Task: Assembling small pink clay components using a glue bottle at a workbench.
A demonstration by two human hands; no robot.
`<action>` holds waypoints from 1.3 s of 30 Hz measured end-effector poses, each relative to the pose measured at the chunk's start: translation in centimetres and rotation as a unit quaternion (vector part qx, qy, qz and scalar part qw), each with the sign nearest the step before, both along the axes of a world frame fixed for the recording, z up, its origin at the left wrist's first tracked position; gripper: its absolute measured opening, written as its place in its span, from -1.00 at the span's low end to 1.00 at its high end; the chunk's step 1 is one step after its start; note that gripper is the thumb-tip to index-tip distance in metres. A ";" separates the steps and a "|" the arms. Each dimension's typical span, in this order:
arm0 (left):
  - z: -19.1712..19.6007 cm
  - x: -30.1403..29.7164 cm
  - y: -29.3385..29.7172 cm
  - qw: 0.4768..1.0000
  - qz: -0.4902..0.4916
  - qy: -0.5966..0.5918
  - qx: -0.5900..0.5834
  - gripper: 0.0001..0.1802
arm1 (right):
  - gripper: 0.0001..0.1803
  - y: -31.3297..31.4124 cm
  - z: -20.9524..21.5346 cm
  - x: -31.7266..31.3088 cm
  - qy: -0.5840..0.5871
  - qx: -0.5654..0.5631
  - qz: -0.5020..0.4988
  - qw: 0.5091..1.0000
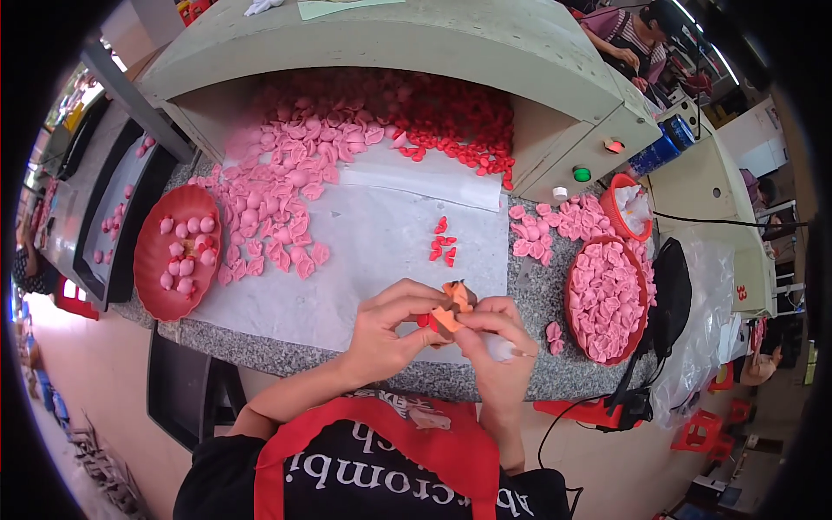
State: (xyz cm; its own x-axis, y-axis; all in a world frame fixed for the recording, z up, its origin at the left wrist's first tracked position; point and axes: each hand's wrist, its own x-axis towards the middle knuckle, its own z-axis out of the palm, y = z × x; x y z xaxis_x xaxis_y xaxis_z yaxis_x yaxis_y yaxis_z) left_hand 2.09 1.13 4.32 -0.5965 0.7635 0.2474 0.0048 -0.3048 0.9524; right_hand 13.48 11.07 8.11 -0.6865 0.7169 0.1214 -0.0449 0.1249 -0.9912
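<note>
Above the table's front edge, my left hand point(390, 328) pinches a small orange and brown piece point(449, 319) with a bit of red at its left side. My right hand point(498, 351) closes its thumb and fingers on the same piece from the other side. A small white bottle-like thing with a thin tip point(503, 348) shows in the right palm, partly hidden by the fingers. Several small red pieces point(444, 243) lie on the white paper sheet point(373, 260) just beyond my hands. What the piece is exactly cannot be made out.
Pink shell-shaped pieces point(286, 208) and red pieces point(459, 130) heap under a grey-green metal housing point(381, 43). A red dish point(178, 299) of pink balls stands left; a red bowl rim point(570, 303) holds pink pieces at right. A red cup point(617, 221) and black bag point(672, 295) stand near it.
</note>
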 end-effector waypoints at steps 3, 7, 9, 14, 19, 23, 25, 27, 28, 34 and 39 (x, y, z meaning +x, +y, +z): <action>-0.1 -0.4 -0.5 0.983 0.065 0.171 0.006 -0.72 | -0.84 -0.9 -0.6 -1.0 0.000 -0.132 0.001 0.991; -0.3 -0.3 -0.8 0.985 0.054 0.161 0.033 -0.71 | -0.84 -0.2 -0.8 -0.2 -0.005 -0.085 0.012 0.996; 0.4 0.1 -0.7 0.997 -0.020 -0.069 0.040 -0.74 | -0.82 1.1 -1.8 0.2 -0.039 0.191 -0.104 0.975; 0.4 -0.3 -0.5 0.997 -0.054 0.012 0.046 -0.70 | -0.77 2.4 -1.1 1.2 -0.130 0.206 -0.162 0.956; 0.9 0.0 -0.7 0.997 -0.031 -0.035 0.060 -0.73 | -0.73 -1.4 -0.2 0.3 -0.009 -0.059 0.044 0.997; 0.9 -0.2 -1.0 0.999 0.000 -0.010 0.045 -0.75 | -0.72 -1.9 -0.7 -0.1 0.008 -0.081 0.030 0.996; 0.9 -0.2 -1.1 0.999 0.010 0.002 0.046 -0.75 | -0.73 -2.2 -0.7 -0.4 0.022 -0.080 0.033 0.996; 0.9 -0.2 -1.0 0.999 0.019 0.002 0.041 -0.76 | -0.78 -2.4 -0.8 -0.7 0.033 -0.068 0.026 0.997; 0.9 -0.2 -1.0 0.999 0.019 0.002 0.043 -0.76 | -0.78 -2.4 -0.9 -0.7 0.033 -0.067 0.026 0.997; 0.9 -0.3 -1.0 0.999 -0.009 -0.006 0.047 -0.73 | -0.80 -2.4 -1.6 -0.7 0.071 -0.100 0.028 0.992; 0.6 -0.3 -0.9 0.998 -0.028 -0.032 0.047 -0.72 | -0.88 -2.4 -1.9 -1.1 0.081 -0.109 0.016 0.991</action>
State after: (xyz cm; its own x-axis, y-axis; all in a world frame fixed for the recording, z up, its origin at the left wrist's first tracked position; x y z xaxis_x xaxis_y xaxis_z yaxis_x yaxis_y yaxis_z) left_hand 1.83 0.19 4.90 -0.5707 0.7711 0.2823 -0.0745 -0.3910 0.9174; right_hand 12.34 8.65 6.26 -0.6932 0.7168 0.0758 -0.2052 -0.0955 -0.9740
